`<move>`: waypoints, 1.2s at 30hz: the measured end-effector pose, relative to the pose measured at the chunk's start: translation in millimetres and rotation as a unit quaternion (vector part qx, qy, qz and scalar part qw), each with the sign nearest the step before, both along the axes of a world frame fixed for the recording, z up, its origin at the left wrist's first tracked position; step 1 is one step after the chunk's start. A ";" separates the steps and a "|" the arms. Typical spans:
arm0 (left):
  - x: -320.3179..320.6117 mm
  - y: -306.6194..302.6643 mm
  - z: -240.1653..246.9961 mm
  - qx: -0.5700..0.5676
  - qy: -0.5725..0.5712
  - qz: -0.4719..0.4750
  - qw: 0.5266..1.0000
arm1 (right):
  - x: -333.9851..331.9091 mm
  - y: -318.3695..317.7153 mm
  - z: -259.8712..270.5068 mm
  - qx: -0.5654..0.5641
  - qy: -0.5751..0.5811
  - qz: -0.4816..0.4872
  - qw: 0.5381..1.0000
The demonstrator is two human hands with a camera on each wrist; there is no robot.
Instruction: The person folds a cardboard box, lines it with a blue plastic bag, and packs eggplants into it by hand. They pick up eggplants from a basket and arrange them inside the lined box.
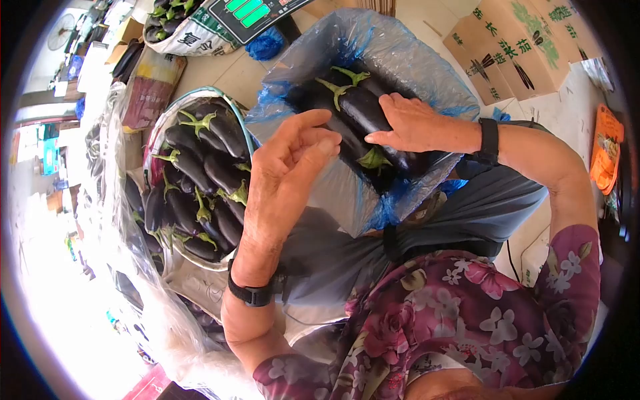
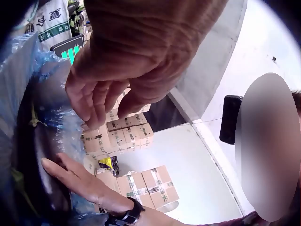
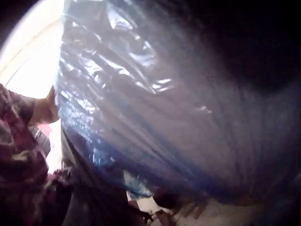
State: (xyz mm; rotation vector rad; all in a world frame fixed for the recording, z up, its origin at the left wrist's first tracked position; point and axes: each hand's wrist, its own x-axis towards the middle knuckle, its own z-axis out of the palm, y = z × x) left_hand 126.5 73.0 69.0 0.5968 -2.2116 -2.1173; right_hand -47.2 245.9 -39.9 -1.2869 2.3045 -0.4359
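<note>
A crate or box lined with a blue-tinted plastic bag [image 1: 400,40] holds several dark purple eggplants [image 1: 360,110] with green stems. My right hand [image 1: 417,127] lies on an eggplant inside the liner, thumb stretched along its skin; the left wrist view also shows this hand [image 2: 80,183] flat against the glossy eggplant [image 2: 44,165]. Above the liner's near left side hovers my left hand [image 1: 290,163], its fingers loosely bent around nothing. In the right wrist view the plastic liner [image 3: 141,94] fills most of the picture and hides the right hand's fingers.
Left of the liner stands a round-mouthed sack [image 1: 243,113] full of eggplants. A scale display [image 1: 247,13] with green digits sits at the top, beside a white printed sack [image 1: 193,40]. Cardboard boxes [image 1: 513,50] lie at upper right, an orange item [image 1: 607,150] at far right.
</note>
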 end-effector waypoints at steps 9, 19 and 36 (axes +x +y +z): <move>-1.5 3.6 -6.3 -0.096 -0.003 -0.047 0.994 | -3.5 14.5 8.2 0.044 0.081 0.072 0.993; 1.1 13.8 -0.8 -0.148 0.004 -0.097 0.984 | -78.1 15.6 98.2 0.015 0.012 0.061 0.998; -2.7 16.9 -0.9 -0.233 0.059 -0.138 0.961 | -157.4 63.9 30.8 0.013 -0.001 -0.091 0.996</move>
